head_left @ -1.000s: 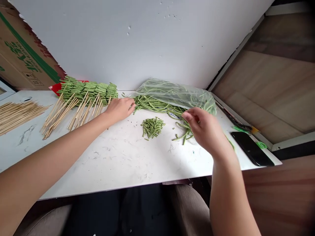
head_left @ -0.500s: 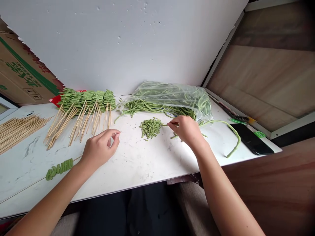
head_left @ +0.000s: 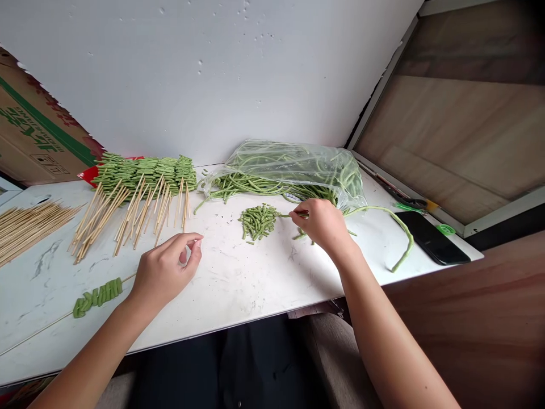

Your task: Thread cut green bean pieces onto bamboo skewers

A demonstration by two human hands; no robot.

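My right hand (head_left: 322, 227) is closed in a pinch on a long green bean (head_left: 400, 227). A short end of it pokes out left of the fingertips, and the rest curves away to the right behind the hand. Just left of that end lies a small pile of cut bean pieces (head_left: 258, 221). My left hand (head_left: 166, 267) hovers over the table's left half, thumb and forefinger tips together, with nothing visible between them. Beside the left forearm, a skewer threaded with bean pieces (head_left: 99, 296) lies on the white table (head_left: 238, 289).
Finished bean skewers (head_left: 147, 173) are stacked on a red sheet at the back left. Bare bamboo sticks (head_left: 32, 227) lie at far left. A clear plastic bag (head_left: 293, 165) of long beans stands against the back panel. A black phone (head_left: 432, 238) rests near the right edge.
My left hand has shifted slightly left and down, keeping its pinch. My right hand stays at the pile with the bean. The whole view has shifted slightly.
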